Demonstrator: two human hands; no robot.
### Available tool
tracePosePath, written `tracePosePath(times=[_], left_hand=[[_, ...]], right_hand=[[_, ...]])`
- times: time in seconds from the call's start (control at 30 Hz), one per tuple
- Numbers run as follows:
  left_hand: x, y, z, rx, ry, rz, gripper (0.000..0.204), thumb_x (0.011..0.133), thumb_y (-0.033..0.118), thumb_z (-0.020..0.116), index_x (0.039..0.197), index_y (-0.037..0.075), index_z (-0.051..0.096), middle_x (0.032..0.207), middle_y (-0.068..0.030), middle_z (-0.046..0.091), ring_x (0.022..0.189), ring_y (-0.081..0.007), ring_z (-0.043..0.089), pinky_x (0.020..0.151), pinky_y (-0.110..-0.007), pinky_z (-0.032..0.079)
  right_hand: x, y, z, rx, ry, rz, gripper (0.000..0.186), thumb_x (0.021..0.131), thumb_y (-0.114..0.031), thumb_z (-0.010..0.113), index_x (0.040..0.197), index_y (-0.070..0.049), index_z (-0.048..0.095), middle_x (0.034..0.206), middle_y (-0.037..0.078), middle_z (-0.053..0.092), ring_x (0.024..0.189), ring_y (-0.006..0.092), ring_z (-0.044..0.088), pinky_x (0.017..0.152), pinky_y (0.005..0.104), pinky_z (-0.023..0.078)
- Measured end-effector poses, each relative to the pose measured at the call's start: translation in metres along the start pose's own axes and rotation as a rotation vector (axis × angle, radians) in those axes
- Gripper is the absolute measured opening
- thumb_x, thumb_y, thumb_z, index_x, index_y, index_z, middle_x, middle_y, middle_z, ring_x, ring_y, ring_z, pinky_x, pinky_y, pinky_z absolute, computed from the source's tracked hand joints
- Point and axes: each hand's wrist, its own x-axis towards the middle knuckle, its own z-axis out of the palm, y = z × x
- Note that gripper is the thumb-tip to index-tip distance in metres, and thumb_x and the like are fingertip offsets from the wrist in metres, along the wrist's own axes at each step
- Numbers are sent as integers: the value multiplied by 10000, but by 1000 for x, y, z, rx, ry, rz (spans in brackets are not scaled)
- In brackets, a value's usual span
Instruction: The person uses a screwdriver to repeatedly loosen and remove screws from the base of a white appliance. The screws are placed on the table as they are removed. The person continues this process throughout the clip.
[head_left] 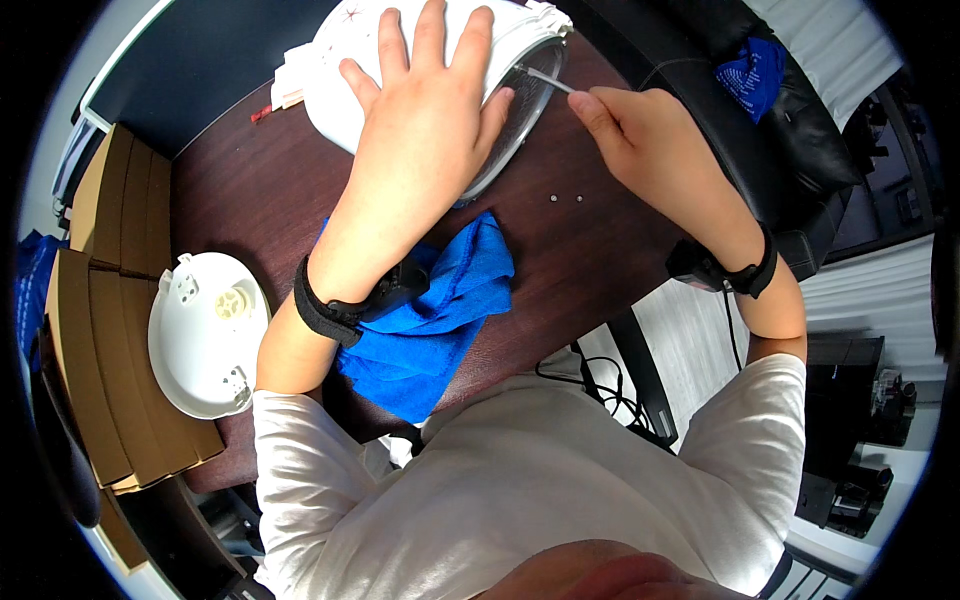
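Observation:
A white rounded housing (335,85) with a grey mesh-like rim (522,122) lies at the far side of the dark brown table. My left hand (425,110) rests flat on the housing with its fingers spread, holding nothing. From the right, my right hand (640,135) is closed around a thin screwdriver (550,80). Only the slim shaft shows; its handle is hidden in my fist. The shaft's tip meets the upper right edge of the housing. Two small screws (567,198) lie on the table below my right hand.
A crumpled blue cloth (450,300) lies under my left forearm. At the left, a white round cover (195,345) with small fittings sits beside cardboard pieces (135,370). A small red-tipped item (262,115) is near the dark panel (215,60). A black couch (690,110) stands beyond the right edge.

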Motion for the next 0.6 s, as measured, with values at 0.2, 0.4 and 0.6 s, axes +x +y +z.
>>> tracePosePath(times=[0.2,0.4,0.6], left_hand=[[0,0,0,0,-7,-6,555,889,270,598,1389,137,397,1392,-220,399,1305,-486,316,973,-676,300],[0,0,1,14,-2,-3,551,891,274,597,1386,139,397,1391,-222,399,1303,-486,319,970,-678,305],[0,0,0,6,-3,0,555,890,269,597,1387,132,393,1388,-225,399,1298,-486,321,974,-673,305]], right_hand=[[0,-2,0,-34,-15,14,369,944,-274,547,692,-15,624,573,188,560,531,363,582,474,418,435],[0,-1,0,-13,-10,3,367,943,-276,550,693,-16,624,573,188,560,531,367,578,475,418,434],[0,0,-1,-7,-32,14,367,949,-274,542,706,-12,627,570,187,559,525,360,578,471,414,428]])
